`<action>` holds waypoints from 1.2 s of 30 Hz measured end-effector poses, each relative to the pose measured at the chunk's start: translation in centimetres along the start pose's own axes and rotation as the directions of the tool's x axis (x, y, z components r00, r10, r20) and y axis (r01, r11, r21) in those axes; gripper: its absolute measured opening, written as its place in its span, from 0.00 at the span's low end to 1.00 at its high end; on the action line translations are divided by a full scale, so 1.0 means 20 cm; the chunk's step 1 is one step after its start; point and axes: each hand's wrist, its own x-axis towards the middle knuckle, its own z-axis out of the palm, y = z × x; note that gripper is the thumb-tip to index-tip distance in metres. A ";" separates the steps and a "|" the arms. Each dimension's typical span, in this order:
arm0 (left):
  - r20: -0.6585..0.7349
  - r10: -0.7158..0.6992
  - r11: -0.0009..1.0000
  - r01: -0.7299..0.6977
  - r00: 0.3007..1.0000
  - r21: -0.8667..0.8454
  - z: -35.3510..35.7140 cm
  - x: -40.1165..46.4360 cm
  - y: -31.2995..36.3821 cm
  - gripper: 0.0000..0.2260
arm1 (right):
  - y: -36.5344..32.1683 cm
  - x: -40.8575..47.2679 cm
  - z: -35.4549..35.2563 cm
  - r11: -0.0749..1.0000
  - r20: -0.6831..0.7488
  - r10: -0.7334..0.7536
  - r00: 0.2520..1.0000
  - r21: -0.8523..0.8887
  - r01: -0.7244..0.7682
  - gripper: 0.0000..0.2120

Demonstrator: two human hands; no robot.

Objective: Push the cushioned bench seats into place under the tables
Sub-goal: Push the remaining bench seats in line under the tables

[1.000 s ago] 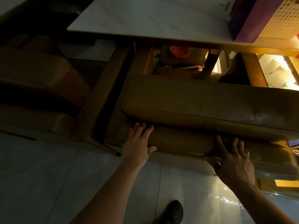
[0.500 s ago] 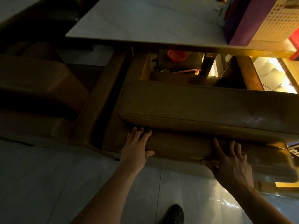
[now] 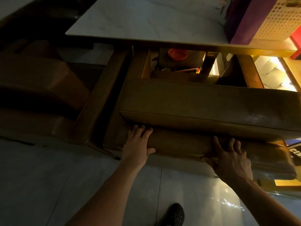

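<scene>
Hands press flat against the near face of the cushioned bench seat [image 3: 195, 144]: the left hand [image 3: 136, 144] near its left end, fingers straight and close together, thumb spread along the lower edge; the right hand [image 3: 231, 159] further right, fingers splayed, thumb hooked under the bottom seam. Neither grip closes round anything; both lie open on the padding.

The seat sits low on the floor [image 3: 48, 185], with a second padded cushion [image 3: 203, 101] above it, whose front edge overhangs the fingertips. The far part of this cushion runs under the near edge of the desk [image 3: 146, 22]. A dark gap separates the seat's left end from a wooden side rail [image 3: 97, 98], and beyond that lies another padded bench [image 3: 35, 82] in shadow. Open floor lies between the person and the seat, where a dark perforated shoe [image 3: 174, 214] shows.

At the far right a sign fragment [image 3: 297, 153] shows white letters, partly cut off and not readable in full.

The upholstery looks like smooth tan leatherette with piped seams and rounded corners. The desk top is pale and marble-veined. A perforated cream basket [image 3: 276, 18] stands on it, and an orange round lid [image 3: 178, 53] shows underneath.
</scene>
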 end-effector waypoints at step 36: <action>0.196 -0.069 0.994 0.051 0.978 0.094 -0.14 0.00 0.06 0.38 | 0.02 0.01 -0.12 0.998 0.196 -0.016 0.980 0.056 0.005 0.48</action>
